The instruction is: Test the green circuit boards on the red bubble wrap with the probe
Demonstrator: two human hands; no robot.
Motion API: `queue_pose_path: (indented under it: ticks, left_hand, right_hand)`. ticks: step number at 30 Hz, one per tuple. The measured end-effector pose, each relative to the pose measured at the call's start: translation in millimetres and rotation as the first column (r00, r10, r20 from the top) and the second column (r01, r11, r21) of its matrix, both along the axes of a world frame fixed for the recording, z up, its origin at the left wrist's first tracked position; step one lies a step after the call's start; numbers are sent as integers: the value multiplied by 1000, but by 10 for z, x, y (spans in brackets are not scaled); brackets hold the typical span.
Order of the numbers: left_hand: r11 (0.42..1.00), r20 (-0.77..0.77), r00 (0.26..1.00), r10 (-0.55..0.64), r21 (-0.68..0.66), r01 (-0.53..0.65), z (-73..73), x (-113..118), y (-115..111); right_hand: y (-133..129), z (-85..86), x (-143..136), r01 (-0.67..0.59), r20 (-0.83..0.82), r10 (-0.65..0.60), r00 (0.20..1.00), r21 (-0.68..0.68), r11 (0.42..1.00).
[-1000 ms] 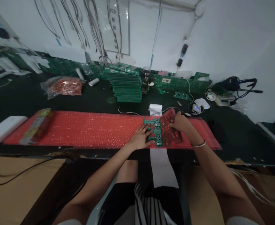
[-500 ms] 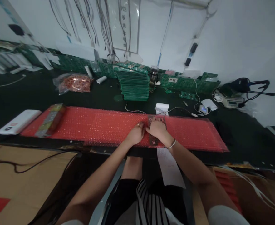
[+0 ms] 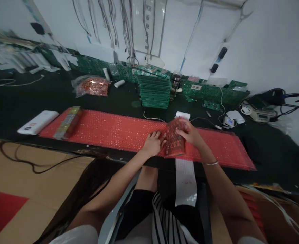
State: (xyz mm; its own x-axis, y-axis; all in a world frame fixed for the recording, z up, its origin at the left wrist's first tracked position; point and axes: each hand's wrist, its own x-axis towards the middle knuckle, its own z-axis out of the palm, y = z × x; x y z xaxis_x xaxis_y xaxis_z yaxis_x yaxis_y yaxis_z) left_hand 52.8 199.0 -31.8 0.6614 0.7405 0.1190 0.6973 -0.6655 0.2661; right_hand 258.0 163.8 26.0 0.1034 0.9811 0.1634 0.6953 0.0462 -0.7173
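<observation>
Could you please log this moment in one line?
left hand: on wrap | right hand: holding bundle | board stack: beyond wrap

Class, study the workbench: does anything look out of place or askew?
A white paper strip hangs off the bench from under the red bubble wrap; its loose end looks odd, dangling rather than lying flat.

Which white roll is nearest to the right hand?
The white roll just beyond the red bundle in the right hand; the others are all farther left.

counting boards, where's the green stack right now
In the head view, the green stack stands upper centre, toward the back of the dark table, beyond the red bubble wrap, just left of the bottle.
</observation>
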Motion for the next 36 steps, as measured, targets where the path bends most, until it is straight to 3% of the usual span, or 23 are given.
queue_pose_path:
  ticks: [3,5,8,11,13,16,18,20,22,24,27,29,32,34,36]
  left_hand:
    - [998,1,999,48,-44,-48,0,-219,-37]
    - [982,-34,982,185,-16,-186,-17,-459,-51]
    - [875,-119,867,484,49,-481,-29,-893,-40]
    - [822,-188,804,564,30,-569,16,-1248,6]
    - [800,-193,781,593,36,-599,77,-1394,50]
    - [669,-125,659,741,61,-741,185,-1543,141]
    - [572,-69,572,818,-22,-820,258,-1645,228]
    - [535,-5,549,836,-214,-817,339,-1739,327]
    - [570,88,587,805,-391,-723,434,-1761,411]
    - [667,284,628,725,-516,-537,535,-1637,440]
    - [806,571,631,525,-571,-155,615,-1139,326]
    - [840,552,750,364,-543,-8,578,-708,157]
    - [916,340,905,257,-385,-115,417,-239,-115]
    - [953,249,943,223,-258,-157,303,-176,-228]
    - [965,265,948,178,-234,-116,231,-295,-262]
  right_hand:
    - [228,196,-540,-27,200,36,979,-47,999]
    - [363,236,-965,-42,350,59,935,-57,998]
    - [513,146,-1526,-77,490,155,858,-175,981]
    - [579,8,-1828,-90,528,250,812,-310,947]
    - [562,-36,-1835,-104,501,257,827,-313,944]
    - [441,-26,-1596,-50,454,134,881,-192,980]
    - [329,-21,-1365,79,483,7,876,-157,984]
    - [237,-57,-1161,184,511,-58,857,-200,962]
    - [195,-132,-1026,168,472,-15,881,-284,944]
    - [199,-224,-957,87,386,47,921,-323,942]
    - [233,-332,-907,31,232,46,972,-315,949]
    - [240,-364,-861,46,81,-18,997,-370,928]
    - [245,-355,-761,43,-171,-140,975,-473,880]
    - [277,-329,-715,-1,-292,-159,943,-479,878]
    - [326,-298,-723,-47,-334,-123,935,-457,888]
